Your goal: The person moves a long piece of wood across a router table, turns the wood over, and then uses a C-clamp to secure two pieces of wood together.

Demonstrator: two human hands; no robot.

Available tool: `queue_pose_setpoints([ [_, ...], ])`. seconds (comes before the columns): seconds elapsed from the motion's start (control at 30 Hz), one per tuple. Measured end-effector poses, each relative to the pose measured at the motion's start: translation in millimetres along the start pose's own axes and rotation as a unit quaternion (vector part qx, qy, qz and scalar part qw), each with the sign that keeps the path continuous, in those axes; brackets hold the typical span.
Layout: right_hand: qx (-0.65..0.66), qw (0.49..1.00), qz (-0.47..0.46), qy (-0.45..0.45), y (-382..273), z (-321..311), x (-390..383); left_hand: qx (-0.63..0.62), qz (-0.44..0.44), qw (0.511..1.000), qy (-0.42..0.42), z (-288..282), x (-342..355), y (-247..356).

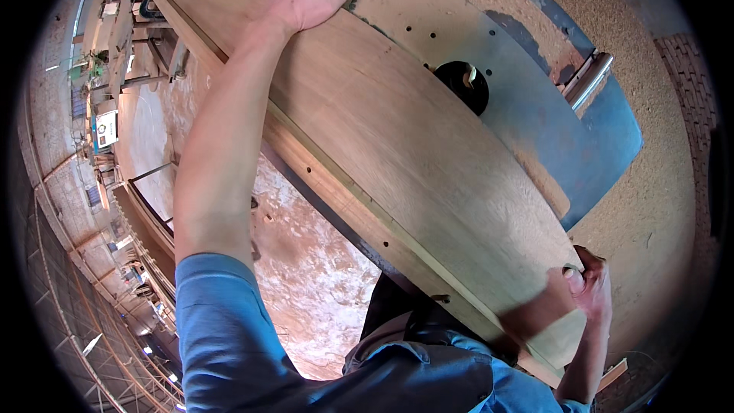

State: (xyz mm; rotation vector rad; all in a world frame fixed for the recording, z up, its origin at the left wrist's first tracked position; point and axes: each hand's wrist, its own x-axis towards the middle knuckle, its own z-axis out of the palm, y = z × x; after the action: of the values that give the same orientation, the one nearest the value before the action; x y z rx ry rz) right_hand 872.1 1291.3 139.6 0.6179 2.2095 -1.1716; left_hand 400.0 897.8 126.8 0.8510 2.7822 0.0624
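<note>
A long, wide wooden board [397, 130] lies diagonally across a metal machine table [535, 145]. My left hand [310, 0] is on the board's far edge, the thumb side toward the machine and the other fingers mostly hidden, closed at the edge. At the board's near right end my right hand [592, 287] grips the edge, thumb on top. Beyond the board's right-hand edge is a round black opening [465, 86] in the table, with a small metal part inside it. A narrow wooden rail [344, 191] with dark holes runs along the board's side nearest me.
Sawdust [642, 69] covers the floor and part of the table's top. A shiny metal bar [592, 80] sits at the table's far right side. Dark clamps [145, 0] are at the board's far left end. Stacked timber and a workshop wall stand to the left.
</note>
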Motion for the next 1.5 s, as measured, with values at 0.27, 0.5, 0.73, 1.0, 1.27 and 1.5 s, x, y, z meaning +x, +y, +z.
queue_pose_setpoints([
  [0.27,0.004,1.000,0.003,-0.017,6,-6,-6,0.012,-0.031,0.999,-0.025,5,2,9],
  [0.5,0.025,1.000,0.006,-0.017,5,-7,-7,0.027,-0.041,0.998,-0.024,0,-2,16],
  [0.73,0.058,0.998,0.027,-0.005,65,-46,-24,-0.003,-0.016,1.000,0.017,7,-5,9],
  [1.0,-0.035,0.999,0.026,-0.031,61,-24,-32,0.014,-0.048,0.999,-0.003,7,-3,10],
  [1.27,0.007,0.999,0.035,-0.026,52,-22,-30,-0.039,-0.041,0.996,0.076,15,-11,12],
  [1.5,0.040,0.998,0.038,-0.027,52,-22,-29,-0.031,-0.086,0.995,0.031,6,-8,18],
])
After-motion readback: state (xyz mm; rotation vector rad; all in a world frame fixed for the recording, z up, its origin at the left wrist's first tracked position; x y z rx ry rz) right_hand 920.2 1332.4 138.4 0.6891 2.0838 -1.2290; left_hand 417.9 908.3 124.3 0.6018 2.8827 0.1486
